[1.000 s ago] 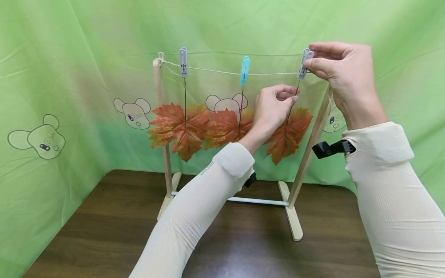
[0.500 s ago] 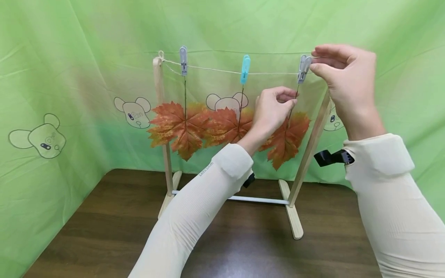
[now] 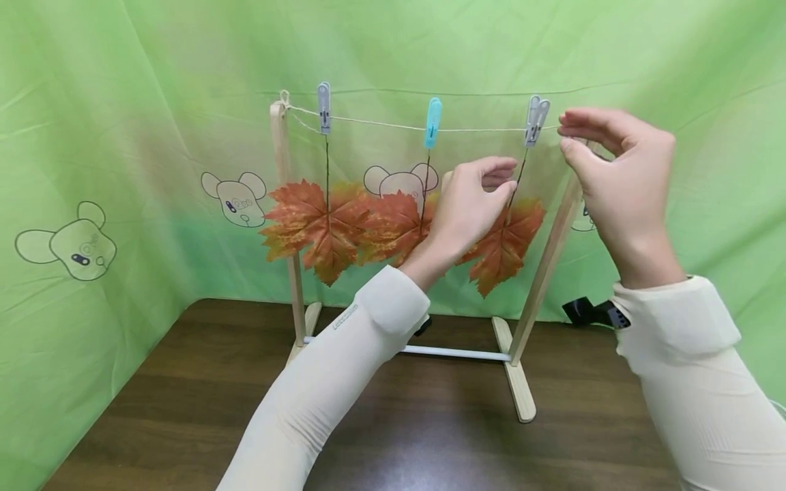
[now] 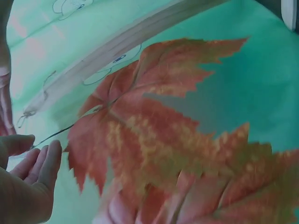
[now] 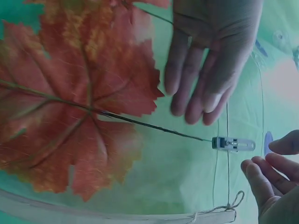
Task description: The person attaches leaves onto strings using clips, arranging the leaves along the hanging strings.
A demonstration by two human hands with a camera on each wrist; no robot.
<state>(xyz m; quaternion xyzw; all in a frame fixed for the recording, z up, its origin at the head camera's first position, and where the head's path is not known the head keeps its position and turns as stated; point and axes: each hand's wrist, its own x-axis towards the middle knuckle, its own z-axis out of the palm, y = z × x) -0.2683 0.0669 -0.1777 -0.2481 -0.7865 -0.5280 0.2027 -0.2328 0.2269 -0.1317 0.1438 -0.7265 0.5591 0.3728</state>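
Observation:
Three orange-red maple leaves hang by thin stems from a string, each held by a clothespin. The right leaf (image 3: 506, 242) hangs from a grey clothespin (image 3: 535, 121), which grips stem and string in the right wrist view. My left hand (image 3: 468, 204) is beside that leaf's stem, thumb and fingers apart, holding nothing. Just right of the same clothespin, my right hand (image 3: 629, 177) has loosely bent fingers with a gap to the thumb and nothing between. A blue clothespin (image 3: 432, 123) holds the middle leaf (image 3: 396, 228), partly behind my left hand. Another grey clothespin (image 3: 324, 109) bears the left leaf (image 3: 325, 228).
The string (image 3: 381, 125) spans a wooden frame with a left post (image 3: 280, 150) and right post (image 3: 546, 262). A white bar (image 3: 457, 352) joins its feet on the dark wooden table (image 3: 393, 423). Green cloth (image 3: 153, 157) with mouse drawings hangs behind.
My right hand has let go of the right grey clothespin and moved right and down. My left hand's fingers have come off the stem and drawn slightly left. The leaf stays hanging.

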